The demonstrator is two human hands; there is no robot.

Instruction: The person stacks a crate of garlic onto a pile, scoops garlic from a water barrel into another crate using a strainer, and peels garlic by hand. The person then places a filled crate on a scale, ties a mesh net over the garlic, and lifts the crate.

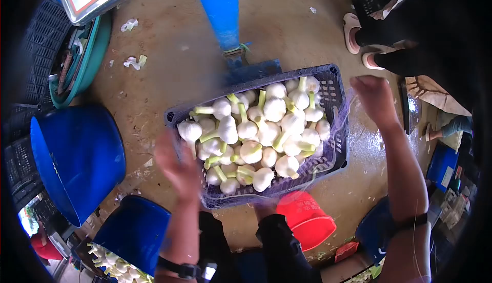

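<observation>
While loose garlic bulbs point(250, 152) are heaped to the brim, the crate point(169, 117), set between the person's knees and the blue post point(218, 6), is best kept level, and the purple netting point(341, 124) is best eased along the rim, not yanked, so that no stem is snagged. The left hand point(177, 165) is held beside the crate's left end, fingers seemingly part-open; whether netting is gripped cannot be told through the blur. The right hand point(371, 91) is raised apart from the right end, fingers apparently curled; their closure and any hold cannot be made out. The crate's base is hidden by its load, a grey smear is seen beyond its left corner, and a bystander point(425, 42) is partly lost in the dark edge.
</observation>
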